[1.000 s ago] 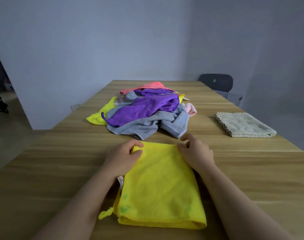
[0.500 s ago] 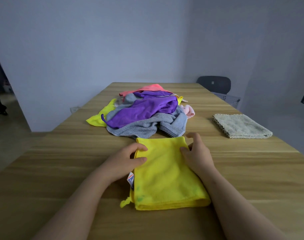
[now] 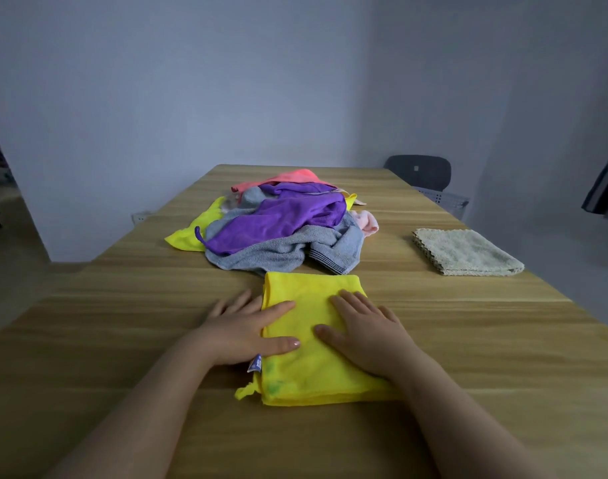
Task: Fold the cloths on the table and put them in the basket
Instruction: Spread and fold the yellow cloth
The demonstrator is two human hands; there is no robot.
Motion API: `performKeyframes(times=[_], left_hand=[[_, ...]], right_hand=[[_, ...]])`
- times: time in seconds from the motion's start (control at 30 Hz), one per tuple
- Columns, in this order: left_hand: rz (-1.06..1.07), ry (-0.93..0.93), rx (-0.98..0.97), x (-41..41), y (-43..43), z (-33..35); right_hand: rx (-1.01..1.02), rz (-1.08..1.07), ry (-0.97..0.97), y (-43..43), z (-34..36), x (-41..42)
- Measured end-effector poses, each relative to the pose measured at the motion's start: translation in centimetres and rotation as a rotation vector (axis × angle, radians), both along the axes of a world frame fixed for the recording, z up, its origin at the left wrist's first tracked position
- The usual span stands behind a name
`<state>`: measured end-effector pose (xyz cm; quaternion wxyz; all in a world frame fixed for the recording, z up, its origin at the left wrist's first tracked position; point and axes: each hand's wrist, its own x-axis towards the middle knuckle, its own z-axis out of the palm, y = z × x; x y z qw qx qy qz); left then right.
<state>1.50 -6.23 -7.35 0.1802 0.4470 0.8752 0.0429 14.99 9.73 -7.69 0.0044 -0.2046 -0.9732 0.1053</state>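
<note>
Your left hand (image 3: 240,331) and right hand (image 3: 364,337) have stopped pinching the yellow cloth (image 3: 311,373) and now lie flat on it, fingers spread; smooth outward evenly.

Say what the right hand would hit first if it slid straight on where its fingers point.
The right hand lies flat on the yellow cloth, fingers pointing away and slightly left. Past the cloth's far edge it would most likely meet the grey towel first.
</note>
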Motion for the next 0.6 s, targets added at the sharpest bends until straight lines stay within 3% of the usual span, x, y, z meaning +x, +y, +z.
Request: performKeyframes(times=[0.2, 0.3, 0.37, 0.47, 0.53, 0.6], left_hand=[[0.062, 0.045, 0.063, 0.8, -0.1, -0.3], [0.166, 0.009, 0.398, 1.5, -0.1, 0.0], [0.111, 0.054, 0.530, 2.1, 0.7, 0.2], [0.008, 0.118, 0.325, 2.7, 2.4, 0.2], [0.039, 0.134, 0.128, 2.6, 3.0, -0.1], [0.072, 0.126, 0.058, 2.4, 3.2, -0.2]], right_hand=[[-0.025, -0.022, 0.064, 0.2, -0.5, 0.8], [-0.034, -0.091, 0.231, 0.0, -0.2, 1.7], [-0.019, -0.058, 0.268, -0.2, -0.1, 1.9], [-0.061, 0.000, 0.153, -0.5, -0.2, 1.9], [-0.053, 0.007, 0.082, -0.3, -0.4, 2.0], [-0.049, 0.005, 0.055, -0.2, -0.6, 2.1]])
